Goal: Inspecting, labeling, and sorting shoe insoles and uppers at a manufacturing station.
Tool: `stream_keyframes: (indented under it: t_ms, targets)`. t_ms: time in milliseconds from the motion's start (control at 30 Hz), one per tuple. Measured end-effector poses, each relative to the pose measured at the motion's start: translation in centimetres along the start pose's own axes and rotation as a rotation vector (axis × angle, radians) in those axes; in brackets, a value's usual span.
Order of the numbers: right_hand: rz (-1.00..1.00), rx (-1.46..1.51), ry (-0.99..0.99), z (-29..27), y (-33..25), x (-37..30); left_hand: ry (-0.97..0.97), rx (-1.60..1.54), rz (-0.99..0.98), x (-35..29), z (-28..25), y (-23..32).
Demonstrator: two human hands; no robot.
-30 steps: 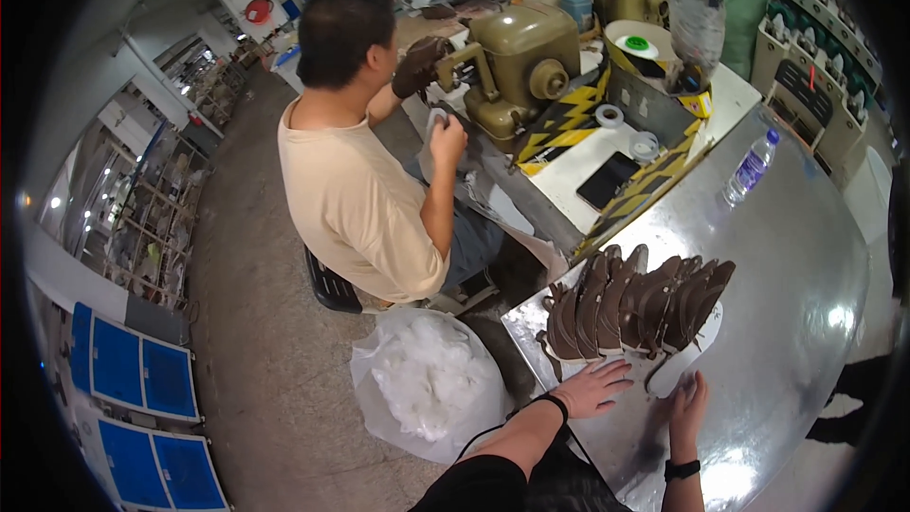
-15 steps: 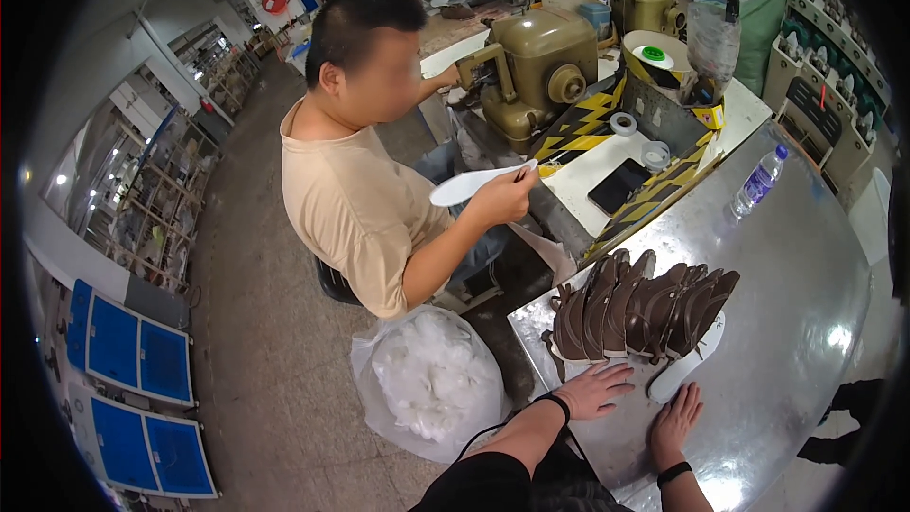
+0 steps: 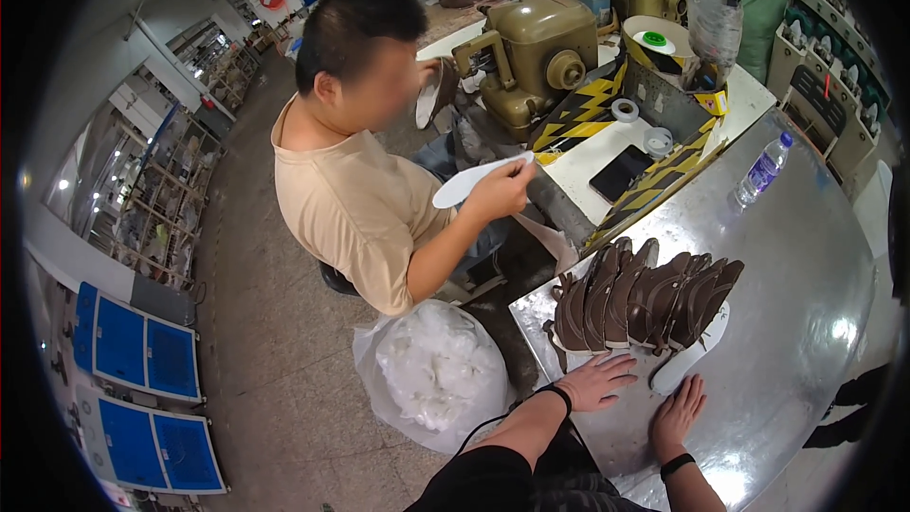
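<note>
A row of brown shoe uppers (image 3: 637,301) stands packed together on the shiny metal table (image 3: 787,294). Just in front of it, my left hand (image 3: 597,383) lies flat with fingers spread, close to the uppers' lower edge. My right hand (image 3: 678,414) rests flat on the metal too, its fingers beside the near end of a white insole (image 3: 671,374). That insole slips partly under the uppers at their right end. Neither hand holds anything. A seated co-worker (image 3: 346,199) holds another white insole (image 3: 474,182) in one hand and a brown shoe upper (image 3: 439,95) in the other.
A green sewing machine (image 3: 536,57) stands before the co-worker. On its bench lie a black phone (image 3: 621,174) and tape rolls. A water bottle (image 3: 764,171) stands on the metal table. The floor holds a bag of white scraps (image 3: 441,370) left of the table.
The co-worker's far hand has come back from the machine, and a brown upper now shows in it. My hands stay in place; the view has shifted slightly.
</note>
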State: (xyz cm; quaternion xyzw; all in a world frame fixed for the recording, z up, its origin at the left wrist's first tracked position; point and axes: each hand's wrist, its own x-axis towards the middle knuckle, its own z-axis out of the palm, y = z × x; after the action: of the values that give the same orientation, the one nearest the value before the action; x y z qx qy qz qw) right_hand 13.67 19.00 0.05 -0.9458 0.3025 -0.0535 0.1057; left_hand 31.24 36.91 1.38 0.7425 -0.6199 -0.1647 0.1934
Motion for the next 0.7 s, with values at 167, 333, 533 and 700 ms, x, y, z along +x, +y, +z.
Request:
stream_keyframes:
  t_ms: [167,333,533,700]
  targets:
    - [-0.019,-0.015,0.012,-0.17,-0.02,0.07,-0.011,0.000,-0.009,0.15,-0.29,0.14]
    - [-0.008,-0.024,0.028,0.31,0.30,-0.02,-0.015,-0.002,-0.008,0.22,-0.22,0.17]
    - [0.016,-0.014,0.012,0.09,0.08,0.21,-0.024,0.001,-0.013,0.30,-0.44,0.19]
    - [0.023,-0.006,-0.006,-0.32,-0.15,0.22,-0.003,0.008,-0.011,0.19,-0.52,0.27]
